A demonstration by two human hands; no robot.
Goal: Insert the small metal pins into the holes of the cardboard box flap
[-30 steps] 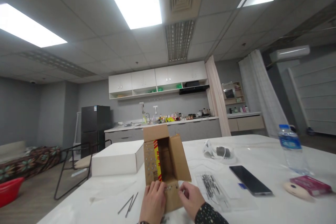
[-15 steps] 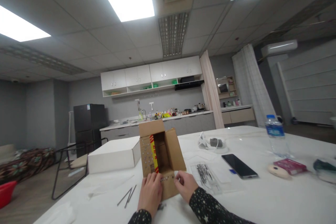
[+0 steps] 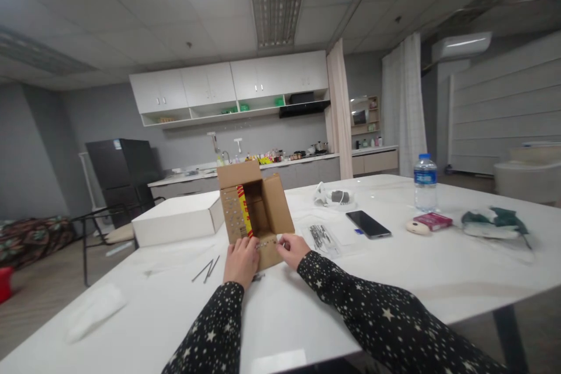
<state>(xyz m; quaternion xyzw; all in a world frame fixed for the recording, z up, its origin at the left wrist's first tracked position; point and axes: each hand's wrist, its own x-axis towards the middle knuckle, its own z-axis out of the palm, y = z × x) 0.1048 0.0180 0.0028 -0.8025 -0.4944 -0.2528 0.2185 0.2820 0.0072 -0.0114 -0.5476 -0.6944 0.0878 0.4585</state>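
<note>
An opened cardboard box (image 3: 276, 204) stands tilted on the white table, its flaps spread and its dark inside facing me. Small shiny dots cover its left side, beside a red-and-yellow strip (image 3: 244, 211). My left hand (image 3: 241, 260) is closed over the box's lower left edge, fingers bent against the cardboard; the thumb is mostly hidden. At the right edge of the front flap (image 3: 268, 256), my right hand (image 3: 293, 250) pinches thumb and fingers together near a row of small dots. A tiny white bit shows at those fingertips, too small to name.
Left of the box are a white box (image 3: 177, 221) and thin dark rods (image 3: 207, 269). To the right lie a clear packet of dark metal pieces (image 3: 322, 238), a phone (image 3: 368, 224), a white cable (image 3: 335, 197), a water bottle (image 3: 425, 184) and a pink box (image 3: 433, 221).
The view has tilted down and turned slightly right, showing more of the table and my sleeves. Both hands keep about the same place on the box.
</note>
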